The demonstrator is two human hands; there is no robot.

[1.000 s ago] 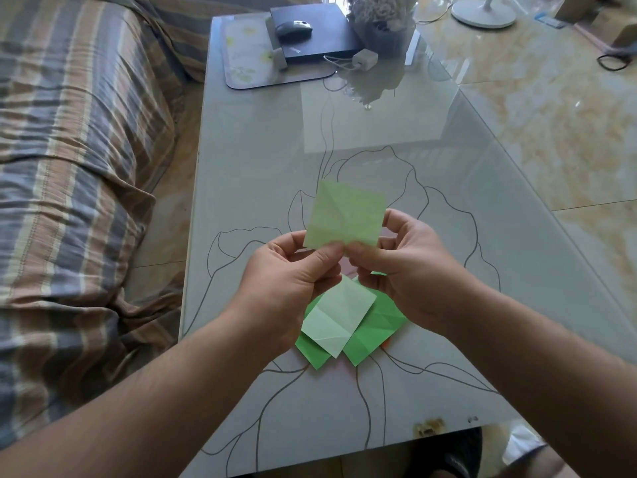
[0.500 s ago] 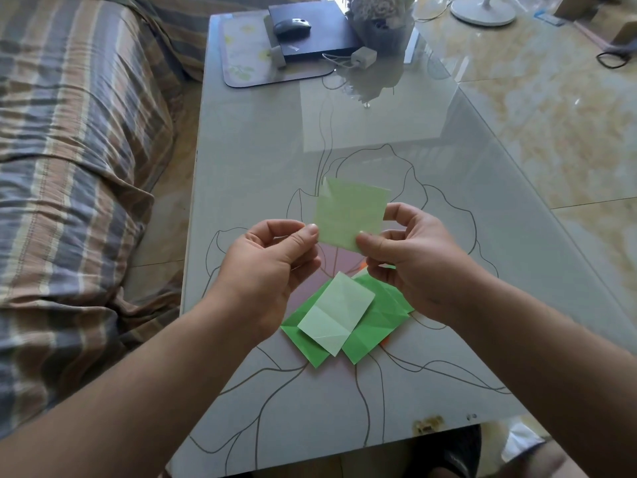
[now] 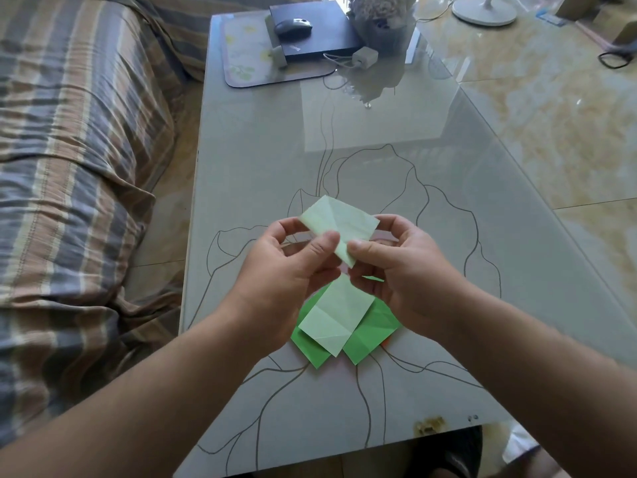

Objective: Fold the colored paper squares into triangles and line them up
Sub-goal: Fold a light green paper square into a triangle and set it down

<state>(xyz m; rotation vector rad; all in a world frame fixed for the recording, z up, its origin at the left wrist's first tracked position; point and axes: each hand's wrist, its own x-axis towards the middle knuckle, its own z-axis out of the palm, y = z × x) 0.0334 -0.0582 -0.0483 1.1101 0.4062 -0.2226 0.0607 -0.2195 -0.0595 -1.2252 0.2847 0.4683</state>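
Observation:
Above the glass table (image 3: 262,174) I hold a pale green paper square (image 3: 339,224), creased and turned so one corner points down. My left hand (image 3: 289,270) pinches its left side between thumb and fingers. My right hand (image 3: 396,267) pinches its lower right part. Below the hands a small pile lies on the table: another pale green square (image 3: 336,317) on top of darker green squares (image 3: 374,331). A sliver of orange paper (image 3: 386,342) peeks out at the pile's right edge.
At the table's far end are a black laptop (image 3: 317,36) with a mouse (image 3: 293,26) on it, a floral mat (image 3: 246,53), a white charger (image 3: 364,56) and a vase (image 3: 382,19). A striped sofa (image 3: 69,167) runs along the left. Tiled floor lies to the right.
The pale green square has turned from nearly flat-on to a diagonal, and the hands have closed in around it. The pile has not moved.

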